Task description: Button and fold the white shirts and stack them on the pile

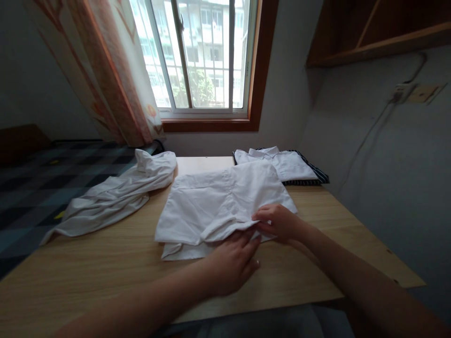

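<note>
Two hands are working at the near edge of a white shirt (pixel 218 202) that is lying partly folded in the middle of the wooden table (pixel 105 277). The left hand (pixel 230 263) is resting palm down on the table, its fingertips touching and slipping just under the shirt's lower hem; its grip is loose, fingers extended, pinching nothing that can be seen. The right hand (pixel 278 221) is sitting on the shirt's right lower corner, its grip closing on a fold of the white fabric between thumb and fingers. Both forearms are reaching in from the near edge of the table. A second white garment (pixel 116 197) is lying crumpled at the left side of the table, trailing over the edge toward a checked bed cover (pixel 38 183). At the far right of the table, a folded white shirt (pixel 282 164) is sitting on top of a dark striped garment (pixel 315 176), just behind the shirt being handled. A window (pixel 200 56) with bars is letting in daylight behind the table, with a patterned curtain (pixel 112 70) hanging to its left
</note>
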Available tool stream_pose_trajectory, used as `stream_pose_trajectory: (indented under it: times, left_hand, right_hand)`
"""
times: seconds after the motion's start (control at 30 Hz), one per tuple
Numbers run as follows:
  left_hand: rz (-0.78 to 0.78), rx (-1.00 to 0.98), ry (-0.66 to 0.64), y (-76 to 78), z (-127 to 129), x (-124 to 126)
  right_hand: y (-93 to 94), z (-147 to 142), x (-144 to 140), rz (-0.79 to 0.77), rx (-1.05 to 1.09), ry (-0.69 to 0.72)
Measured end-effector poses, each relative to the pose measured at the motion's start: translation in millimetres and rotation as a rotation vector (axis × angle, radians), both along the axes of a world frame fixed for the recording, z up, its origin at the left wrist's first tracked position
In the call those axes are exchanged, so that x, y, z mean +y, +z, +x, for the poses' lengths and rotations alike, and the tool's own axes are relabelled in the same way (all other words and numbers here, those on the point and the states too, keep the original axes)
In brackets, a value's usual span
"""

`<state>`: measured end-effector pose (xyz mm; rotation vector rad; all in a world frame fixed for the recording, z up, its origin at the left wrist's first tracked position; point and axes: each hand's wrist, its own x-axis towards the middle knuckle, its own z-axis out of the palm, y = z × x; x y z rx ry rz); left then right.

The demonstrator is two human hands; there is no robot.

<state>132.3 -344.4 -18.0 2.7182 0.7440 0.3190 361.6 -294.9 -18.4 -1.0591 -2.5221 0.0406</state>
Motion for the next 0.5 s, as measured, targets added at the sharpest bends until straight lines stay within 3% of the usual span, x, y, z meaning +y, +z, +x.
stream_pose_trajectory:
  times: [0.13,0.17,0.23,0.3,0.4,0.5]
  left_hand:
    - [0.039,-0.001,-0.314,34.3,-12.3,-9.8]
    - [0.070,-0.012,-0.311,40.4,-16.9,-6.8]
    - [0.164,-0.047,-0.184,44.5,-28.2,4.9]
    - [0.241,-0.084,0.015,37.1,-40.4,19.5]
    - [0.245,-0.096,0.252,13.5,-54.2,34.5]
    - [0.190,-0.060,0.258,-5.9,-57.6,35.4]
  right_hand:
    - [-2.0,2.2,3.5,-0.081,0.018,0.029]
    - [-0.9,2.7,3.1,-0.090,0.021,0.027]
    - [1.7,3.3,1.8,-0.118,0.022,0.025]
    - [3.7,3.2,0.8,-0.152,0.017,0.023]
    - [3.2,2.1,0.7,-0.166,0.005,0.024]
    - [0.1,0.7,1.3,-0.111,0.004,0.031]
